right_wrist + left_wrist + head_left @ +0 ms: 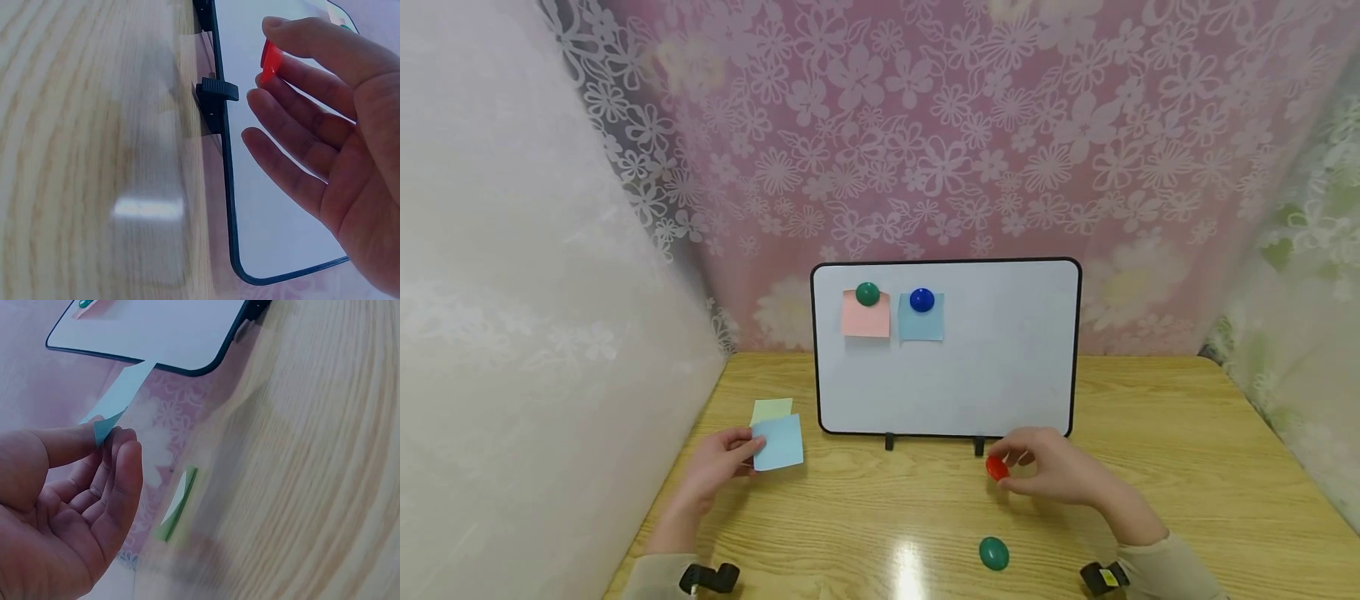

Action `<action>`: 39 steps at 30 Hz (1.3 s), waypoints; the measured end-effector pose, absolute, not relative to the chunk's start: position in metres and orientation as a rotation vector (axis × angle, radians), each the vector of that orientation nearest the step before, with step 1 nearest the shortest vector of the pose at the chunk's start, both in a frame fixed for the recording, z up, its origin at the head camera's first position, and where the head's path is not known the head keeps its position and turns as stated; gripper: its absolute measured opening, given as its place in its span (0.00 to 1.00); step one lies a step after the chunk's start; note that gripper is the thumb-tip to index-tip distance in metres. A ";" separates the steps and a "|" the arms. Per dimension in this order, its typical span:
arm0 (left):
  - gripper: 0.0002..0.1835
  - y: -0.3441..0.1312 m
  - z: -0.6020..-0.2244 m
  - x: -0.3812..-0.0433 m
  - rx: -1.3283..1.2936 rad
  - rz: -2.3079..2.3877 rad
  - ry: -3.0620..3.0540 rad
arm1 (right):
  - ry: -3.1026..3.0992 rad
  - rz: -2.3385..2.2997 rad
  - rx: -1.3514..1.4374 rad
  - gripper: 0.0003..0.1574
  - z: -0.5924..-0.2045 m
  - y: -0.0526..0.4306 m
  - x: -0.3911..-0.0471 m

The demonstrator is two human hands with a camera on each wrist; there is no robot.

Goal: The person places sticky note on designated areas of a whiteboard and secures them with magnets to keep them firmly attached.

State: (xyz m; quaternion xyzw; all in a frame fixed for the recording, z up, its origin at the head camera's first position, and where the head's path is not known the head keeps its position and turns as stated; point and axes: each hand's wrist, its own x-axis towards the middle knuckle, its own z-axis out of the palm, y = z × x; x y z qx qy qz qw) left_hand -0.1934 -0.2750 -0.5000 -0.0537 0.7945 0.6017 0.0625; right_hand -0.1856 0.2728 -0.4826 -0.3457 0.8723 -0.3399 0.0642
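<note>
My left hand pinches a light blue sticky note by its edge between thumb and fingers. Beyond that note, a yellow-green sticky note pad lies on the table; the left wrist view shows the pad with its top sheet curling up. With thumb and fingertips my right hand holds a red round magnet, in front of the whiteboard's lower right edge. The whiteboard stands upright, bearing a pink note under a green magnet and a blue note under a blue magnet.
Another green magnet lies on the wooden table, nearer to me than the right hand. Small black feet hold the board up and stick out in front. A pink flowered curtain hangs behind, with pale sheets at both sides.
</note>
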 end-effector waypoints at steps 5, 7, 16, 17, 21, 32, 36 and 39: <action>0.18 -0.266 -0.498 -0.195 -0.142 1.874 2.357 | 2.652 -1.044 -1.079 0.22 -0.482 0.272 -0.187; 0.17 -0.261 -0.497 -0.196 -0.143 1.883 2.348 | 2.658 -1.048 -1.085 0.22 -0.482 0.272 -0.187; 0.16 -0.245 -0.496 -0.201 -0.102 1.890 2.322 | 2.648 -1.055 -1.070 0.20 -0.479 0.271 -0.188; 0.16 -0.244 -0.497 -0.202 -0.093 1.893 2.314 | 2.648 -1.051 -1.069 0.20 -0.479 0.270 -0.188; 0.17 -0.238 -0.499 -0.203 -0.060 1.895 2.291 | 2.649 -1.053 -1.069 0.20 -0.479 0.270 -0.188; 0.15 -0.225 -0.497 -0.207 -0.009 1.916 2.262 | 2.672 -1.017 -1.052 0.18 -0.480 0.269 -0.191; 0.15 -0.216 -0.493 -0.209 0.011 1.912 2.260 | 2.689 -1.007 -1.058 0.19 -0.479 0.269 -0.192; 0.15 -0.208 -0.488 -0.210 0.048 1.903 2.254 | 2.696 -1.012 -1.061 0.19 -0.477 0.269 -0.193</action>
